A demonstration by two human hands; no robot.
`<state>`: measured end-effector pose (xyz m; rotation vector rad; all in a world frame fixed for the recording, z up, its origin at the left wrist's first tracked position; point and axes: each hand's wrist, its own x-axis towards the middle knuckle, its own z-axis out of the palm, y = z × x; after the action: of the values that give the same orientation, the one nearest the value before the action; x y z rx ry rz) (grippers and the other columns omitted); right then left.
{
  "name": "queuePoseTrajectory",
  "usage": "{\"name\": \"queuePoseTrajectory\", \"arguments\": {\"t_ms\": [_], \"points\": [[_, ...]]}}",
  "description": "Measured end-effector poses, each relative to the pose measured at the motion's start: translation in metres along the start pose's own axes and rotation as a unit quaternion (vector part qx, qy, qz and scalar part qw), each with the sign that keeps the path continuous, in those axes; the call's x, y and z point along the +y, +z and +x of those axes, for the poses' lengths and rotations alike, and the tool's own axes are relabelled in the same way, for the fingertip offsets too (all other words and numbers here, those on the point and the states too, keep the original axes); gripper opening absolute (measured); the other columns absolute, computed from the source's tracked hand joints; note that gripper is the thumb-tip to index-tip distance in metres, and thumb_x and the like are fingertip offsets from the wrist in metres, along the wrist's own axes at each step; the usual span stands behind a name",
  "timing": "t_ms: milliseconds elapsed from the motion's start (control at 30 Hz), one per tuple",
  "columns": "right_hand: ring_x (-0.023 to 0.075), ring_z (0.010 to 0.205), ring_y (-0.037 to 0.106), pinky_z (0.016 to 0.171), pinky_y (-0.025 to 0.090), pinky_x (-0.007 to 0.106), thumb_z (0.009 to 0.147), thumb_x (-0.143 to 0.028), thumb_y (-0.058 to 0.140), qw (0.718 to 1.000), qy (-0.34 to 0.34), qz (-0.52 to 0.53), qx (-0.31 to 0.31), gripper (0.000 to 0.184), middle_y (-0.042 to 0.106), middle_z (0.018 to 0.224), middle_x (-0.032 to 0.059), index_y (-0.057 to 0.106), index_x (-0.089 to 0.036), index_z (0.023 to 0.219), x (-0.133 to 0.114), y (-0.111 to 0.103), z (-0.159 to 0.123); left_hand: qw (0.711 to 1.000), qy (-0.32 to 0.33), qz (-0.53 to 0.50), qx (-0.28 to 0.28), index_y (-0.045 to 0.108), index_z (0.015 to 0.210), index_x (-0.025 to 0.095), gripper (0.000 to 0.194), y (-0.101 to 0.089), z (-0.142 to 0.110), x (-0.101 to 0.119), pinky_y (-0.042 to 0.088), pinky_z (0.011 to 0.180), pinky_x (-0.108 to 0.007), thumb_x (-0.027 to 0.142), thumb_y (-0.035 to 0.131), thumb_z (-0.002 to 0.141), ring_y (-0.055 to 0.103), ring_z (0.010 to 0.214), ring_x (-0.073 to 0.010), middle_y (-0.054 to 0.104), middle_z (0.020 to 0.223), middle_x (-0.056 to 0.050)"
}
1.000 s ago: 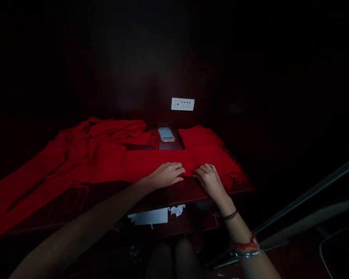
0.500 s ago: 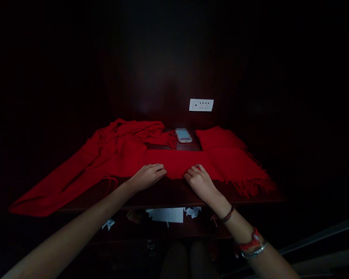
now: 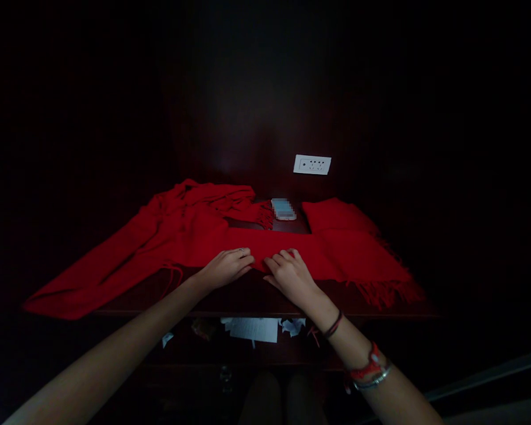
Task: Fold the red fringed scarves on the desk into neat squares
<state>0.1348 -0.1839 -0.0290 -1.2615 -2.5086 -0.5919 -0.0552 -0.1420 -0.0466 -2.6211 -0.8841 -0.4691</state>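
Note:
A long red scarf point(image 3: 292, 242) with fringed ends lies across a dark wooden shelf. Its middle strip is flat and narrow, its left part is bunched and trails over the front edge, and its right part is folded. My left hand point(image 3: 229, 265) pinches the near edge of the middle strip, thumb and fingers closed together. Just to its right, my right hand point(image 3: 289, 274) has curled fingers on the same near edge, with the thumb below them. The cloth between the fingertips is mostly hidden.
Behind the strip lies a phone point(image 3: 284, 209) with a blurred screen. A white wall socket point(image 3: 312, 164) is on the dark back panel. On a lower shelf are a printed sheet point(image 3: 254, 329) and crumpled paper point(image 3: 293, 326). The shelf's front edge point(image 3: 265, 314) runs below my hands.
My right hand has moved left along the scarf's near edge, closer to my left hand. The left hand stays nearly in place. The whole view has shifted slightly.

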Motion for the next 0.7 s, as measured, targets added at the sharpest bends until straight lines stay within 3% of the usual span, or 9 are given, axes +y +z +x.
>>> {"name": "queuePoseTrajectory", "arguments": {"t_ms": [100, 267, 433, 567, 700], "points": [[0.0182, 0.08, 0.048, 0.075, 0.027, 0.033, 0.078, -0.019, 0.049, 0.999, -0.039, -0.009, -0.011, 0.009, 0.06, 0.077, 0.0051, 0.057, -0.016, 0.08, -0.01, 0.005, 0.011, 1.0, -0.006, -0.001, 0.002, 0.052, 0.077, 0.016, 0.022, -0.001, -0.004, -0.002, 0.038, 0.063, -0.021, 0.028, 0.035, 0.085, 0.047, 0.068, -0.0122, 0.049, 0.075, -0.002], [0.0163, 0.074, 0.049, 0.072, 0.029, 0.031, 0.08, -0.009, 0.042, 0.999, -0.048, -0.015, -0.014, 0.016, 0.059, 0.075, 0.0063, 0.057, -0.014, 0.076, -0.014, 0.014, 0.014, 1.0, 0.003, 0.002, 0.003, 0.051, 0.075, 0.016, 0.022, -0.001, -0.007, -0.003, 0.037, 0.063, -0.021, 0.025, 0.034, 0.085, 0.048, 0.069, -0.0122, 0.049, 0.073, -0.002], [0.0151, 0.073, 0.049, 0.071, 0.028, 0.029, 0.08, -0.014, 0.043, 1.0, -0.017, 0.023, -0.007, 0.015, 0.058, 0.073, 0.0039, 0.056, -0.016, 0.075, -0.01, 0.015, 0.011, 1.0, -0.005, -0.02, 0.005, 0.049, 0.075, 0.016, 0.019, 0.001, -0.006, -0.002, 0.037, 0.063, -0.021, 0.021, 0.034, 0.085, 0.047, 0.07, -0.0125, 0.047, 0.074, -0.002], [0.0161, 0.081, 0.048, 0.073, 0.029, 0.029, 0.078, -0.024, 0.049, 0.997, 0.024, 0.069, 0.017, 0.014, 0.058, 0.083, 0.004, 0.055, -0.017, 0.088, -0.01, 0.016, 0.009, 0.998, -0.017, -0.055, 0.006, 0.05, 0.077, 0.016, 0.017, 0.0, -0.007, -0.003, 0.037, 0.063, -0.02, 0.025, 0.038, 0.084, 0.047, 0.069, -0.0116, 0.048, 0.075, -0.002], [0.0167, 0.08, 0.048, 0.075, 0.028, 0.031, 0.08, -0.021, 0.046, 0.999, -0.012, 0.038, 0.01, 0.012, 0.059, 0.08, 0.004, 0.056, -0.017, 0.084, -0.017, 0.017, 0.015, 0.998, -0.008, -0.057, -0.005, 0.051, 0.079, 0.016, 0.018, -0.003, -0.012, -0.008, 0.037, 0.064, -0.02, 0.028, 0.038, 0.084, 0.048, 0.069, -0.0113, 0.05, 0.076, -0.002]]}}
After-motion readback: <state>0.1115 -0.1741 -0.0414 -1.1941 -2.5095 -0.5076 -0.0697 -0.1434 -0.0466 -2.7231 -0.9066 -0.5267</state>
